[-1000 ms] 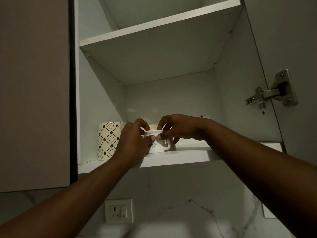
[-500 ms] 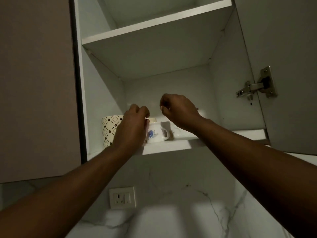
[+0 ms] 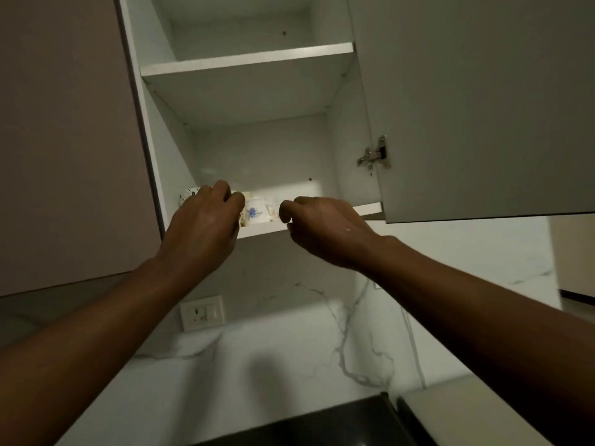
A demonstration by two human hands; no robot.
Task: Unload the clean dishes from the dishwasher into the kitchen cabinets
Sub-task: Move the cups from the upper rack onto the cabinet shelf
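A white cup with a blue flower (image 3: 256,212) stands upright on the lower shelf (image 3: 367,208) of the open wall cabinet. A patterned mug (image 3: 187,194) stands to its left, mostly hidden behind my left hand (image 3: 206,226). That hand's fingers are curled and overlap the cup's left side; I cannot tell whether they touch it. My right hand (image 3: 322,228) hovers in front of the shelf edge, just right of the cup and apart from it. Its fingers are curled with nothing in them.
The cabinet door (image 3: 467,107) hangs open on the right, with its hinge (image 3: 375,155) at shelf height. A closed door (image 3: 64,140) borders the left. An upper shelf (image 3: 248,61) is above. Below are a wall socket (image 3: 202,313), marble backsplash and a black hob (image 3: 322,423).
Both hands have let go of the white cup, which now rests on the shelf. My right hand has dropped from above the cup to the shelf's front edge. The view has pulled back.
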